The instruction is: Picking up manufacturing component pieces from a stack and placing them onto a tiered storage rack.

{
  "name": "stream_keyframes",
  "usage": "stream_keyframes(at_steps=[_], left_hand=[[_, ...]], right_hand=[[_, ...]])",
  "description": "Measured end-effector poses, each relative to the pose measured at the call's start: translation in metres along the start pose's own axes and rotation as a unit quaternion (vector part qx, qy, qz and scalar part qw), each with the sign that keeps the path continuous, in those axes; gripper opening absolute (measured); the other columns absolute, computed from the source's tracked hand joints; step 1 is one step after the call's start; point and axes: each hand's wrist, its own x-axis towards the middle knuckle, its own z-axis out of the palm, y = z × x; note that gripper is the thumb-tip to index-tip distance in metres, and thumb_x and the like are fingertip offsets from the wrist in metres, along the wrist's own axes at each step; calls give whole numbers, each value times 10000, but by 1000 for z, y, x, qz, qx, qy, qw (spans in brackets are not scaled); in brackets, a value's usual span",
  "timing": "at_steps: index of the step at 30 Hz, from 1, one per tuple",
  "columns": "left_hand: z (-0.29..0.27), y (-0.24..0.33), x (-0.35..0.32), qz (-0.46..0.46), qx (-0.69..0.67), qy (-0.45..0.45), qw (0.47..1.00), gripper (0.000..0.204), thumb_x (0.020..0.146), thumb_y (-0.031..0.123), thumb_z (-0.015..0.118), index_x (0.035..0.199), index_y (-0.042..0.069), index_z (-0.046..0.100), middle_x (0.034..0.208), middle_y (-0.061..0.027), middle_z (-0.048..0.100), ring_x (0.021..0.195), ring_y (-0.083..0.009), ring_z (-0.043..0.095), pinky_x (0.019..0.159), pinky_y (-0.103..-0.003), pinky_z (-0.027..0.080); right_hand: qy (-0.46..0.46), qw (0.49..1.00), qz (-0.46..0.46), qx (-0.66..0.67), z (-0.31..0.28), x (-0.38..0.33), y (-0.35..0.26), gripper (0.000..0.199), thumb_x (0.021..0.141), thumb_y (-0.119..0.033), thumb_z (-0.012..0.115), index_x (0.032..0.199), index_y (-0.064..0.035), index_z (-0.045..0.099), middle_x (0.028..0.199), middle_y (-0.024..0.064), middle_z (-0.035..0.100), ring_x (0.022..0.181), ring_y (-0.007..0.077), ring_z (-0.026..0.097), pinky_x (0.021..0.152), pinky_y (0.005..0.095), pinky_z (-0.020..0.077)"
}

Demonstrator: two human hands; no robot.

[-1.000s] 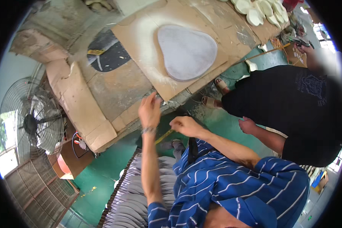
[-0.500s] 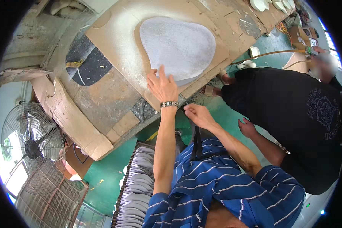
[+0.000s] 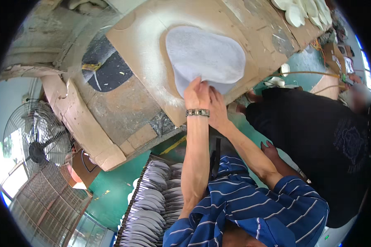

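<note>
A pale grey, rounded, irregular sheet [image 3: 208, 53] lies on a sprayed piece of cardboard. Its near edge is lifted and curled, and a second grey layer [image 3: 223, 87] shows beneath. My left hand [image 3: 197, 96], with a beaded bracelet at the wrist, is closed on that raised edge, its fingertips partly hidden. Just to the right and partly behind it, my right hand [image 3: 218, 110] reaches to the lower layer's near edge. The right fingers look stretched out; its thumb is hidden.
Cardboard [image 3: 146, 61] covers the worktable. A rack of grey curved pieces [image 3: 148, 206] stands below on the left, near a large fan [image 3: 37, 152]. A person in black [image 3: 309, 144] is close on my right. White moulded pieces [image 3: 294, 16] lie at the far right.
My left hand has moved right and closed on the sheet's near edge, which has curled up. My right hand has come up from the table's edge beside it. The view has shifted slightly.
</note>
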Motion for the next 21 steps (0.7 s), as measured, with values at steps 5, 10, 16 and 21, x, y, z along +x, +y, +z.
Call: stream_keyframes(at_steps=[5, 10, 16, 21], left_hand=[[123, 100, -79, 58, -181, -209, 959, 450, 824, -18, 565, 1272, 18, 553, 1259, -142, 615, 1237, -288, 540, 1045, -491, 425], [112, 186, -185, 177, -225, -235, 929, 499, 831, -9, 508, 1328, 17, 532, 1307, -145, 596, 1287, -310, 512, 1113, -541, 365], [27, 256, -321, 356, -189, -241, 883, 608, 847, -7, 454, 1453, 26, 409, 1434, -165, 501, 1375, -337, 430, 1156, -561, 313], [-39, 283, -474, 469, -163, -180, 849, 647, 850, 0, 433, 1490, 2, 335, 1493, -207, 419, 1415, -371, 370, 1160, -601, 291]], right_hand=[[88, 989, -84, -90, -25, 46, 18, 540, 854, -292, 680, 1280, 8, 537, 1221, 156, 599, 1150, 384, 538, 936, 527, 423], [11, 991, -70, -110, -34, 67, 41, 428, 895, -303, 653, 1193, -4, 585, 1027, 175, 675, 943, 401, 632, 813, 475, 507], [-338, 569, 151, 735, -117, 38, -180, 630, 1022, -529, 420, 1279, 33, 543, 1079, 183, 676, 989, 316, 673, 779, 436, 568], [-486, 522, 52, 699, -136, -21, -324, 645, 1034, -506, 397, 1362, 44, 468, 1127, 216, 653, 1027, 297, 666, 809, 422, 583]])
